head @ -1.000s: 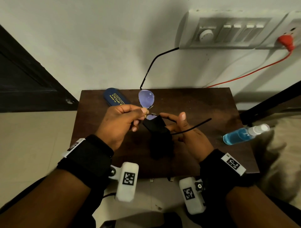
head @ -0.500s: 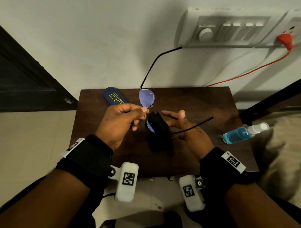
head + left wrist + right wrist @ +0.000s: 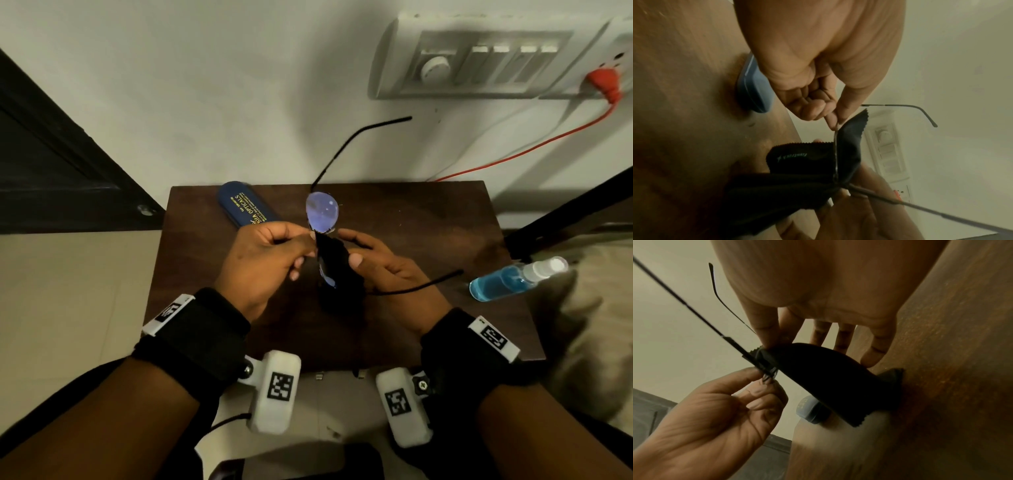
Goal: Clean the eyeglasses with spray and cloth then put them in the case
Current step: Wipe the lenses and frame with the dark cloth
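Note:
The eyeglasses (image 3: 322,212) are held upright over the brown table (image 3: 428,219), with thin black temples sticking out. My left hand (image 3: 310,241) pinches the frame at the bridge between thumb and forefinger (image 3: 835,123). A black cloth (image 3: 337,274) is folded round the lower lens, and the upper lens is bare. My right hand (image 3: 347,248) pinches the cloth (image 3: 828,374) against that lens with its thumb (image 3: 766,337) on one side and fingers behind. The blue case (image 3: 246,209) lies shut at the table's back left. The blue spray bottle (image 3: 513,279) lies on its side at the right edge.
A switchboard (image 3: 479,58) with a red plug and cable (image 3: 603,82) is on the wall behind the table. A dark door (image 3: 51,171) stands at the left. Beige fabric (image 3: 582,325) lies to the right of the table.
My right hand went from spread fingers to a thumb closed on the cloth over the lower lens. The cloth has come up round that lens. My left hand keeps its pinch.

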